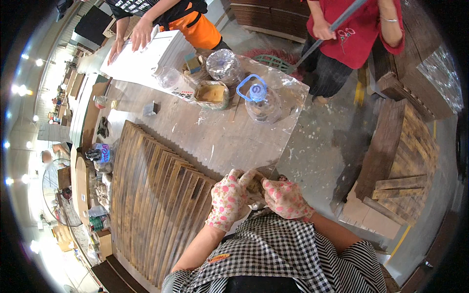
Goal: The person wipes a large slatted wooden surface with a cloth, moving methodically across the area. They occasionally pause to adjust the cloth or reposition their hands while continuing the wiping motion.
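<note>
My left hand (230,197) and my right hand (287,199) are close together in front of my checked apron (271,238). Both wear white gloves with a pink flower print. Between them they grip a crumpled, brown-stained cloth (256,189), mostly covered by the fingers. Left of my hands, a fanned row of brown-stained wooden boards (157,197) lies overlapping on the worktable (234,139). The near table corner is just beyond my fingers.
Across the table stand a blue-capped plastic jug (262,104), a cut container of yellowish liquid (211,94) and more bottles. One person wipes stacked white panels (146,55); another, in red, holds a long-handled broom (322,40). Stacked boards (410,146) stand at right.
</note>
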`<control>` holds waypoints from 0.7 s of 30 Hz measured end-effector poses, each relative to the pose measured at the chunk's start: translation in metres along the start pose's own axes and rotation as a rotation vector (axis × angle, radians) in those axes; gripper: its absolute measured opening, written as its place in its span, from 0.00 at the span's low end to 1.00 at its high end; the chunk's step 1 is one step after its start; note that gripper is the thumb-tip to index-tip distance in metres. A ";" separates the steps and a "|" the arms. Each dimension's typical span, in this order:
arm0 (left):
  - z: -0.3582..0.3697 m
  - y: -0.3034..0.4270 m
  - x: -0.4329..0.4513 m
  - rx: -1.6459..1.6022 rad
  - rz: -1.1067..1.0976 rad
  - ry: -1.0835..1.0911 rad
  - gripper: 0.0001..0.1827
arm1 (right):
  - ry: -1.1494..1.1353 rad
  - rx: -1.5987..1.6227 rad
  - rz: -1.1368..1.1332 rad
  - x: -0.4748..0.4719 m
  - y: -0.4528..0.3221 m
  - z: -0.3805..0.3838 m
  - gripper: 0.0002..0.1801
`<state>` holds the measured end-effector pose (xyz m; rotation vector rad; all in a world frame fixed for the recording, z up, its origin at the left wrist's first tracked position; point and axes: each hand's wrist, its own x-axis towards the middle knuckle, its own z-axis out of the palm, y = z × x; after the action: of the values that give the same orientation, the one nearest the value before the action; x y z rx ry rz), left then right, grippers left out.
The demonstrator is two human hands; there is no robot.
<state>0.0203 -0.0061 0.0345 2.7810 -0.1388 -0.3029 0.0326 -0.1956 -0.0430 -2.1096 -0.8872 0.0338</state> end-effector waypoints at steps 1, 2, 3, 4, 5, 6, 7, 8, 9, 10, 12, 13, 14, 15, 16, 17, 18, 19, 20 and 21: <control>-0.005 0.001 0.000 0.072 0.004 -0.061 0.30 | 0.014 0.011 -0.013 0.001 -0.001 -0.001 0.18; -0.010 0.001 0.001 0.094 0.036 -0.084 0.30 | -0.023 -0.001 0.006 0.002 -0.002 -0.001 0.18; -0.016 -0.001 0.004 0.127 0.045 -0.145 0.29 | -0.042 -0.010 0.015 0.003 -0.003 -0.001 0.18; -0.021 -0.003 0.008 0.144 0.070 -0.173 0.29 | -0.058 -0.019 0.021 0.004 -0.004 -0.001 0.17; -0.026 -0.006 0.013 0.184 0.104 -0.239 0.29 | -0.047 -0.006 0.010 0.005 -0.005 -0.001 0.17; -0.030 -0.010 0.018 0.209 0.155 -0.273 0.29 | -0.031 0.007 -0.004 0.006 -0.005 -0.001 0.17; -0.033 -0.013 0.022 0.232 0.216 -0.298 0.28 | -0.001 0.025 -0.022 0.006 -0.005 0.000 0.17; -0.035 -0.016 0.025 0.254 0.292 -0.276 0.29 | -0.028 0.020 -0.012 0.006 -0.005 0.001 0.17; -0.035 -0.017 0.028 0.231 0.313 -0.278 0.23 | -0.043 0.021 -0.006 0.005 -0.004 0.002 0.16; -0.034 -0.019 0.031 0.207 0.340 -0.279 0.18 | -0.045 0.031 -0.012 0.004 -0.003 0.004 0.16; -0.031 -0.019 0.035 0.186 0.395 -0.261 0.12 | -0.054 -0.004 -0.013 0.002 -0.001 0.008 0.16; -0.029 -0.019 0.038 0.190 0.420 -0.243 0.11 | -0.030 -0.012 -0.031 0.000 0.001 0.010 0.16; -0.029 -0.019 0.039 0.247 0.421 -0.291 0.10 | -0.063 0.026 0.005 -0.001 0.002 0.013 0.16; -0.029 -0.018 0.039 0.191 0.425 -0.241 0.10 | -0.073 0.067 0.031 -0.002 0.003 0.015 0.16; -0.029 -0.017 0.039 0.190 0.409 -0.257 0.09 | -0.090 0.117 0.054 -0.003 0.005 0.016 0.15; -0.029 -0.017 0.039 0.194 0.423 -0.246 0.09 | -0.047 0.075 0.017 -0.003 0.006 0.017 0.15; -0.030 -0.016 0.039 0.206 0.390 -0.250 0.09 | -0.015 0.042 -0.023 -0.004 0.007 0.016 0.15; -0.030 -0.016 0.038 0.222 0.387 -0.228 0.09 | 0.050 0.003 -0.073 -0.003 0.008 0.016 0.14; -0.029 -0.015 0.037 0.246 0.393 -0.187 0.09 | -0.019 0.015 -0.040 -0.002 0.008 0.014 0.15; -0.028 -0.014 0.037 0.241 0.382 -0.186 0.09 | -0.057 0.021 -0.019 -0.001 0.007 0.012 0.16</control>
<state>0.0637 0.0108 0.0486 2.8715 -0.7882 -0.4708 0.0325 -0.1909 -0.0561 -2.0897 -0.9371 0.0929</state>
